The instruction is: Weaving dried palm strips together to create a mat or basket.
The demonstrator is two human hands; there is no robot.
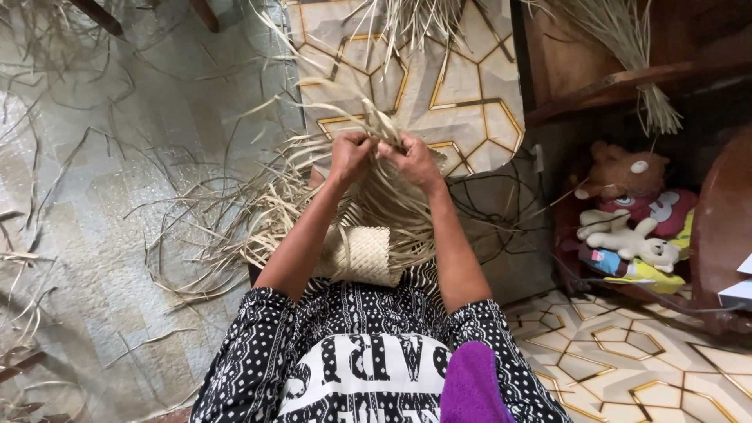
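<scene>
Far left of the hands, dry thin strips lie loose on the pale mat. The left hand is closed around flat straw-coloured strips. Touching it, the right hand pinches the same strips with bent fingers. Just below both hands sits the woven piece, rounded, with a tight crossed pattern. Far right, soft toys lie in a heap.

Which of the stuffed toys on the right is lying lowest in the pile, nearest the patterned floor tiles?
The pale cream stuffed toy, sprawled with its limbs out. The brown bear sits above it, and the red toy lies between them.
</scene>
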